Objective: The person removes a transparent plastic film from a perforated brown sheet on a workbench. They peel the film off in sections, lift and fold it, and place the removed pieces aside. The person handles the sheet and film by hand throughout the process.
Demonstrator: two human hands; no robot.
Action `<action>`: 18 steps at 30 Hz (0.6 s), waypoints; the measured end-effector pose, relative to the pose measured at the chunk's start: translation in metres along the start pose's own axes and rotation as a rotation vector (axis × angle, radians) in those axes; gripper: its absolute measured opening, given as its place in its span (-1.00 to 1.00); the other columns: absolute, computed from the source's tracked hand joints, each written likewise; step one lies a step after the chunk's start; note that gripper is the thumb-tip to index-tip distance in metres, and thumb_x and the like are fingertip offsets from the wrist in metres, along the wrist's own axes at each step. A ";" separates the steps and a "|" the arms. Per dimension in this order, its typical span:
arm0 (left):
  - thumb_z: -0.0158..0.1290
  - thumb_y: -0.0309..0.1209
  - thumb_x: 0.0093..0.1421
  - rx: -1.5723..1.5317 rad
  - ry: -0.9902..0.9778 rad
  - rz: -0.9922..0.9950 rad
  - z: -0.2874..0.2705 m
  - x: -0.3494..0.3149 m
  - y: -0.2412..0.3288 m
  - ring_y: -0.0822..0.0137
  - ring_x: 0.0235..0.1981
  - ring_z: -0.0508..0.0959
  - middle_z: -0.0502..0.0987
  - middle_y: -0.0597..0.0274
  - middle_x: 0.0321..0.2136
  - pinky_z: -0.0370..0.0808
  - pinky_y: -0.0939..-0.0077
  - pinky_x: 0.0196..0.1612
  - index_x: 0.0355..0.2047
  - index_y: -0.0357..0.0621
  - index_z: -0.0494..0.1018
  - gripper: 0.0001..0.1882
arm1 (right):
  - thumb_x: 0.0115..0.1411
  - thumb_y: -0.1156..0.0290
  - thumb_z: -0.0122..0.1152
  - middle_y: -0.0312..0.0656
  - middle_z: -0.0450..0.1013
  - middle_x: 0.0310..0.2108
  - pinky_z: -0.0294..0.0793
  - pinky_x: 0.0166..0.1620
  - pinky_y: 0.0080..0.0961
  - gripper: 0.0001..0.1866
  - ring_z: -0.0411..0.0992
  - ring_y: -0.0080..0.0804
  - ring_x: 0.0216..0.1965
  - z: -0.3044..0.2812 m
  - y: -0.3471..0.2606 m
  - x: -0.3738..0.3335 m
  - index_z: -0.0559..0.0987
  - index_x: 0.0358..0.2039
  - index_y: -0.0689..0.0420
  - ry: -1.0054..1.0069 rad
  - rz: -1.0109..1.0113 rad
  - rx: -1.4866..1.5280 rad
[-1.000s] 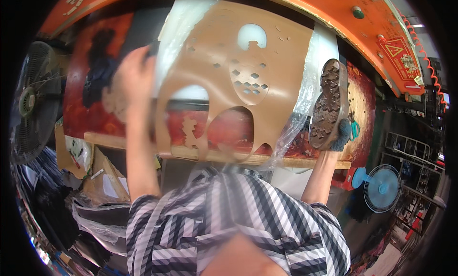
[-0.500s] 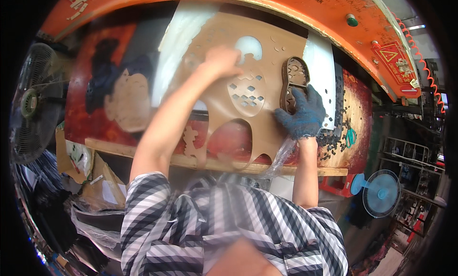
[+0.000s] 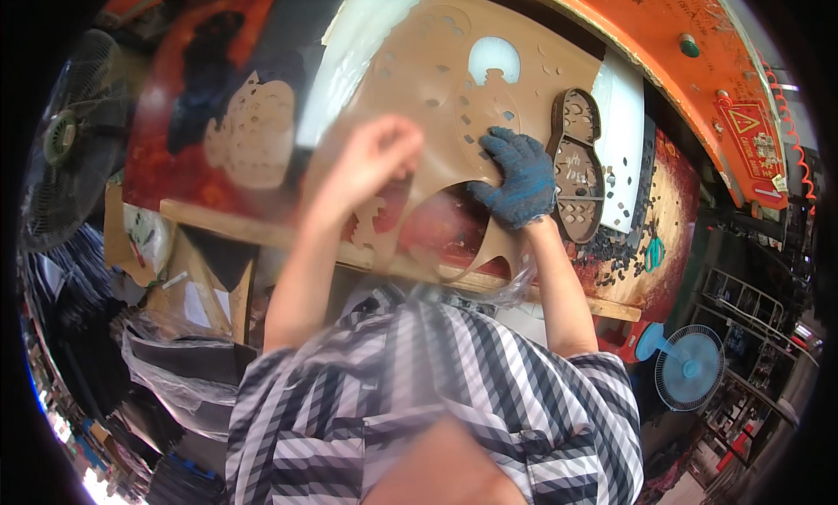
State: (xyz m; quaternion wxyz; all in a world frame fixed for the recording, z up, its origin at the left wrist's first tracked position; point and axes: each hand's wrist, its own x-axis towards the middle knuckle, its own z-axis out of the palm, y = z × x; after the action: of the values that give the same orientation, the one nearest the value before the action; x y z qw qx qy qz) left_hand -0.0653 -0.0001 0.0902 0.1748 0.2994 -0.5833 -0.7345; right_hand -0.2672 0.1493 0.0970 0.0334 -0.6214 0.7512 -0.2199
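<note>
A brown sheet of leather-like material (image 3: 419, 86) lies on the table with shapes cut through it. My right hand (image 3: 521, 178), in a blue-grey knitted glove, rests on the sheet with fingers spread, over a cut outline with small holes. Right beside it stands a metal cutting die (image 3: 579, 164), shaped like a shoe sole, with small cutters inside. My bare left hand (image 3: 381, 151) hovers over the sheet's left part, blurred, its fingers curled together. Whether anything small is between them is hidden. A cut brown piece with many holes (image 3: 253, 130) lies to the left.
An orange machine beam (image 3: 646, 16) spans the far side. White boards (image 3: 621, 147) show under the sheet. Small black scraps (image 3: 615, 265) and teal-handled scissors (image 3: 654, 254) lie at the right. A blue fan (image 3: 690, 367) stands lower right, another fan (image 3: 65, 138) at left.
My right hand has left the die and moved left onto the brown sheet. My left hand has drawn back left and nearer. The whole view has shifted.
</note>
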 end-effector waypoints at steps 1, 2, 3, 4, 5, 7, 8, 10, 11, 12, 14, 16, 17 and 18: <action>0.09 -0.26 0.25 0.073 -0.009 -0.121 0.008 -0.015 -0.009 0.58 -0.43 0.49 0.54 0.37 -0.42 0.43 0.64 -0.37 -0.28 -0.17 0.50 -0.78 | -0.27 0.15 0.47 -0.07 0.46 -0.01 0.36 0.09 -0.16 -0.33 0.39 0.00 0.01 -0.002 0.003 -0.001 0.56 -0.06 0.08 -0.001 -0.002 0.002; 0.11 -0.25 0.24 0.217 -0.036 -0.110 0.017 -0.024 -0.018 0.57 -0.42 0.48 0.54 0.36 -0.42 0.43 0.64 -0.36 -0.23 -0.22 0.50 -0.73 | -0.26 0.15 0.47 -0.06 0.46 0.00 0.35 0.09 -0.17 -0.32 0.39 0.00 0.01 -0.001 0.005 -0.002 0.55 -0.05 0.08 -0.013 -0.002 0.011; 0.13 -0.24 0.22 0.241 -0.005 -0.074 0.026 -0.029 -0.026 0.57 -0.42 0.48 0.54 0.35 -0.43 0.42 0.64 -0.36 -0.21 -0.24 0.50 -0.70 | -0.24 0.15 0.47 -0.06 0.45 0.01 0.35 0.10 -0.17 -0.32 0.38 0.00 0.02 -0.001 0.007 -0.003 0.55 -0.04 0.09 -0.023 -0.006 0.021; 0.15 -0.24 0.20 0.288 -0.003 -0.134 0.036 -0.030 -0.032 0.57 -0.41 0.47 0.54 0.35 -0.43 0.42 0.64 -0.36 -0.19 -0.26 0.50 -0.67 | -0.22 0.15 0.47 -0.06 0.44 0.02 0.34 0.11 -0.18 -0.32 0.38 0.00 0.03 0.000 0.008 -0.003 0.54 -0.02 0.10 -0.012 -0.042 0.037; 0.17 -0.23 0.19 0.253 0.037 -0.084 0.042 -0.028 -0.037 0.56 -0.42 0.46 0.53 0.33 -0.40 0.42 0.63 -0.36 -0.17 -0.26 0.49 -0.65 | -0.21 0.15 0.46 -0.05 0.44 0.03 0.35 0.11 -0.18 -0.33 0.38 0.00 0.03 0.000 0.010 -0.004 0.54 -0.03 0.11 -0.015 -0.011 0.068; 0.19 -0.23 0.16 0.191 0.086 -0.090 0.053 -0.017 -0.038 0.55 -0.42 0.46 0.53 0.29 -0.35 0.42 0.62 -0.36 -0.13 -0.26 0.48 -0.61 | -0.19 0.13 0.44 -0.02 0.43 0.03 0.35 0.11 -0.18 -0.34 0.39 -0.01 0.02 0.002 0.013 -0.005 0.54 -0.04 0.12 0.010 -0.006 0.138; 0.20 -0.23 0.15 0.194 0.058 -0.054 0.059 -0.012 -0.036 0.54 -0.42 0.45 0.52 0.27 -0.31 0.42 0.62 -0.36 -0.10 -0.24 0.46 -0.59 | -0.18 0.15 0.44 -0.02 0.43 0.04 0.35 0.12 -0.19 -0.34 0.39 -0.02 0.03 0.001 0.016 -0.007 0.53 -0.03 0.12 -0.005 0.026 0.199; 0.21 -0.23 0.13 0.204 0.068 0.075 0.062 -0.005 -0.028 0.52 -0.42 0.45 0.50 0.22 -0.22 0.42 0.62 -0.35 -0.03 -0.22 0.42 -0.53 | -0.17 0.20 0.44 -0.01 0.42 0.05 0.34 0.14 -0.22 -0.35 0.39 -0.03 0.05 0.001 0.019 -0.010 0.52 -0.01 0.13 -0.013 0.105 0.328; 0.22 -0.26 0.11 0.216 0.114 0.144 0.062 -0.002 -0.024 0.50 -0.36 0.45 0.46 0.19 -0.14 0.41 0.62 -0.30 0.05 -0.18 0.36 -0.47 | -0.16 0.22 0.43 -0.01 0.42 0.05 0.34 0.14 -0.24 -0.36 0.39 -0.04 0.05 0.002 0.020 -0.012 0.52 -0.01 0.13 -0.021 0.128 0.384; 0.21 -0.27 0.12 0.325 0.243 0.162 0.061 -0.003 -0.022 0.50 -0.33 0.45 0.46 0.20 -0.14 0.42 0.62 -0.28 0.05 -0.17 0.35 -0.48 | -0.15 0.24 0.43 -0.01 0.42 0.06 0.34 0.14 -0.25 -0.37 0.38 -0.04 0.06 0.004 0.021 -0.015 0.52 -0.01 0.13 -0.015 0.168 0.447; 0.20 -0.30 0.14 0.501 0.488 0.330 0.056 -0.008 -0.020 0.49 -0.28 0.45 0.46 0.21 -0.14 0.42 0.61 -0.22 0.06 -0.17 0.34 -0.49 | -0.13 0.33 0.41 -0.02 0.42 0.06 0.38 0.12 -0.32 -0.41 0.40 -0.12 0.07 0.008 0.022 -0.020 0.52 0.00 0.14 -0.010 0.198 0.553; 0.09 -0.38 0.24 -0.166 0.444 0.045 0.050 -0.017 -0.025 0.36 -0.18 0.50 0.46 0.19 -0.16 0.48 0.52 -0.13 0.05 -0.19 0.35 -0.61 | -0.14 0.37 0.40 -0.04 0.42 0.06 0.40 0.11 -0.35 -0.40 0.40 -0.19 0.07 0.014 0.023 -0.023 0.51 0.00 0.15 0.012 0.157 0.339; 0.08 -0.36 0.25 -0.444 0.371 -0.013 0.048 -0.022 -0.028 0.34 -0.18 0.52 0.47 0.18 -0.16 0.50 0.50 -0.14 0.06 -0.20 0.35 -0.61 | -0.14 0.39 0.40 -0.03 0.41 0.07 0.40 0.12 -0.35 -0.40 0.40 -0.18 0.07 0.016 0.023 -0.025 0.51 0.00 0.16 0.021 0.169 0.387; 0.08 -0.33 0.26 -0.709 0.367 -0.173 0.044 -0.027 -0.032 0.32 -0.19 0.54 0.48 0.16 -0.15 0.53 0.48 -0.16 0.06 -0.21 0.34 -0.60 | -0.15 0.41 0.39 -0.02 0.41 0.07 0.39 0.12 -0.35 -0.40 0.40 -0.18 0.07 0.019 0.022 -0.026 0.51 0.00 0.16 0.028 0.179 0.437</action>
State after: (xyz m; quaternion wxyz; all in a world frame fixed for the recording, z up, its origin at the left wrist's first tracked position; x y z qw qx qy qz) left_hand -0.0705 0.0572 0.0720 0.3059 0.3945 -0.2260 -0.8365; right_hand -0.2760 0.1711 0.0661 0.1761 -0.5272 0.7384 -0.3818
